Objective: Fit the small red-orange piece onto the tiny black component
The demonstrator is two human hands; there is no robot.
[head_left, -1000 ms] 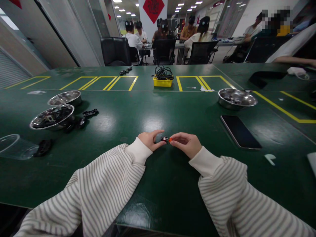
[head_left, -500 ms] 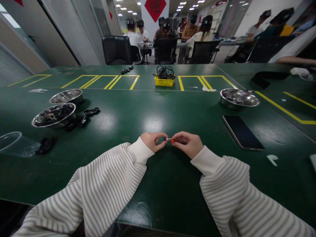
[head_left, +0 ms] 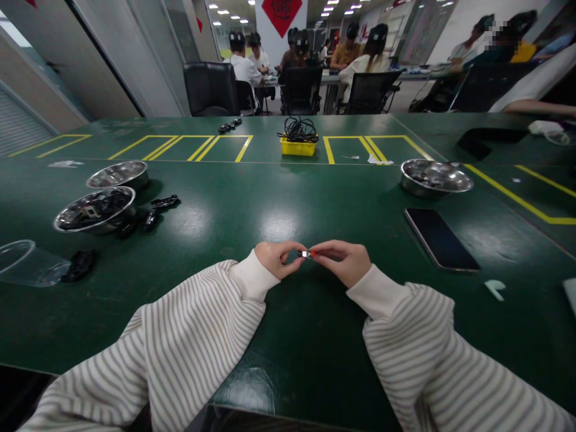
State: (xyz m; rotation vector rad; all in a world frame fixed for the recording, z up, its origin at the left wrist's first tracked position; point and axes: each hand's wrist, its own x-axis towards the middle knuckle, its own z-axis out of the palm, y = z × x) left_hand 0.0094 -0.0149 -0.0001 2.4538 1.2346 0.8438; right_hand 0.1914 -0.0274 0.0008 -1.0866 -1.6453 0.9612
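Note:
Between thumb and fingers, my left hand point(head_left: 275, 258) pinches a small dark-and-silver metal piece point(head_left: 305, 254) above the green table. My right hand point(head_left: 346, 261) closes on a small orange piece point(head_left: 313, 254) at that piece's right end. The two pieces meet or nearly meet between my fingertips; their exact kind is too small to make out. Fingertips cover part of both.
Left stand two steel bowls point(head_left: 63, 223), black parts point(head_left: 165, 202) and a tipped clear plastic cup point(head_left: 33, 267). A phone point(head_left: 441, 240) and another steel bowl point(head_left: 418, 191) lie right. Farther back is a yellow bin point(head_left: 297, 148) of black cables. People sit beyond the table.
My right fingers have shifted slightly left, bringing the orange piece closer against the metal piece, which now catches more light. The view has tilted very slightly.

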